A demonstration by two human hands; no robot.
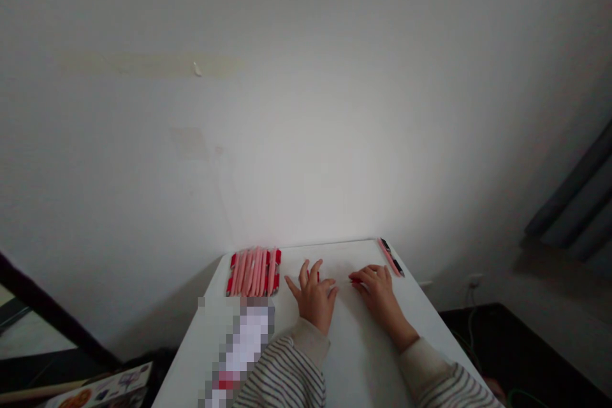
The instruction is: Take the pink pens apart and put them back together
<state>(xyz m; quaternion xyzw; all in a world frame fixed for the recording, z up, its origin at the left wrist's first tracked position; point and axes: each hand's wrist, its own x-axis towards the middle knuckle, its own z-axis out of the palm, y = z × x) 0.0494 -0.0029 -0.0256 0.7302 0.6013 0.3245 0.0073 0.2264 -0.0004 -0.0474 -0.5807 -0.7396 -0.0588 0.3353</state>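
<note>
My left hand [315, 303] is over the middle of the table, fingers spread and palm down. A small red piece [308, 276] shows between its fingers; whether they touch it I cannot tell. To its right, my right hand [380, 296] has its fingers drawn together on a small red pen part [354, 280], most of which the fingers hide. Beyond the left hand, at the back left, a row of pink and red pens [253, 272] lies side by side. One pink and black pen [391, 258] rests along the back right edge.
The white table [354, 363] stands against a pale wall [325, 108]. A blurred-out, pale flat item [248, 338] lies at the table's left side. Below left is a printed box [109, 389]; a grey curtain [574, 204] hangs at the right.
</note>
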